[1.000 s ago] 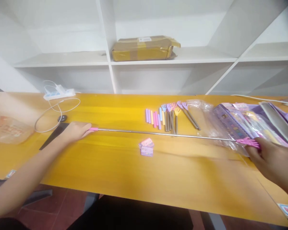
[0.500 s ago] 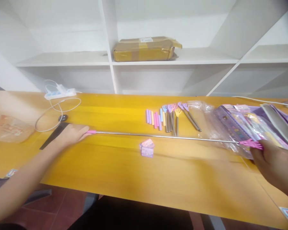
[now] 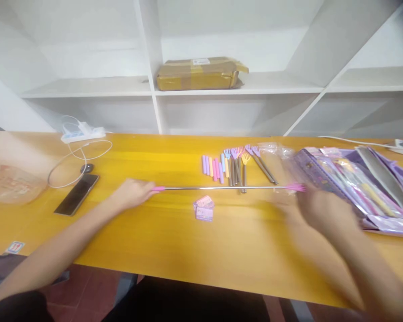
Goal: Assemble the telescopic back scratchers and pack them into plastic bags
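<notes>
Between my two hands stretches a telescopic back scratcher (image 3: 204, 188), a thin metal rod with a pink grip at the left and a pink claw at the right. My left hand (image 3: 136, 192) is closed on the pink grip. My right hand (image 3: 319, 205), smeared by motion, is closed around the claw end. Behind the rod lie several collapsed back scratchers (image 3: 237, 167) with coloured claws, and a row of pastel grip sleeves (image 3: 213, 167). A few small pink and purple cards (image 3: 204, 213) rest on the table just in front of the rod.
A purple box (image 3: 392, 226) of wrapped back scratchers stands at the right beside clear plastic bags (image 3: 275, 152). At the left lie a phone (image 3: 76, 195), a round black object (image 3: 87, 168), a power strip (image 3: 83, 134) and an orange bag (image 3: 15, 184). A taped carton (image 3: 199, 75) sits on the shelf.
My hands have come closer together, and the rod between them has become shorter. My left hand has moved right, uncovering the phone; my right hand has moved left.
</notes>
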Demonstrator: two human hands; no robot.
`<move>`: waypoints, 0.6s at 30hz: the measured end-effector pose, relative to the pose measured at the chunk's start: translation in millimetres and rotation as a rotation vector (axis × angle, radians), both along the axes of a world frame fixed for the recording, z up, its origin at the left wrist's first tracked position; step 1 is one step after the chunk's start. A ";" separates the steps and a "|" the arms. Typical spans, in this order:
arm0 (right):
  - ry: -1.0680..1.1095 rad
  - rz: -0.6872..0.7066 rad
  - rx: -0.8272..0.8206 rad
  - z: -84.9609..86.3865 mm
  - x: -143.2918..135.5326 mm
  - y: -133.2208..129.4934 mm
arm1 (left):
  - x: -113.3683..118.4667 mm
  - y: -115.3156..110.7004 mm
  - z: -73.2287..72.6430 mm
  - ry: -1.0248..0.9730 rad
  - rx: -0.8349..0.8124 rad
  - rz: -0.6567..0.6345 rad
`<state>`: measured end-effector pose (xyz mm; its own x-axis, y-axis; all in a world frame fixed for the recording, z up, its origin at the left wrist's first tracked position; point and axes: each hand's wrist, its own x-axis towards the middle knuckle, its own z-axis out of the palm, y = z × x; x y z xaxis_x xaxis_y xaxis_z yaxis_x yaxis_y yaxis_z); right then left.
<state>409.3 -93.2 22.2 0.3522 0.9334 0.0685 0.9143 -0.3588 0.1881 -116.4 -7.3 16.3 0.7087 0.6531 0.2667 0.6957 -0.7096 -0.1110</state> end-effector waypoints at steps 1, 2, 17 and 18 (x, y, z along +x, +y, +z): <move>0.031 0.106 0.027 0.9 -31.8 5.4 | 28.1 -3.2 -3.1 0.004 -0.009 0.020; 0.039 0.210 0.040 0.4 -61.8 10.2 | 55.5 -6.8 -5.7 0.029 -0.047 0.027; 0.187 0.486 -0.056 -18.2 -129.2 32.6 | 98.2 -4.6 -47.9 -0.103 -0.458 0.032; 0.202 0.487 -0.058 -15.1 -127.2 33.0 | 99.0 -0.8 -47.5 -0.109 -0.473 0.029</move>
<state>282.1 -60.3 7.1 -0.1226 0.9924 -0.0124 0.9925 0.1226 -0.0018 -17.3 -8.1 -31.1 0.6731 0.7395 0.0074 0.7054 -0.6450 0.2938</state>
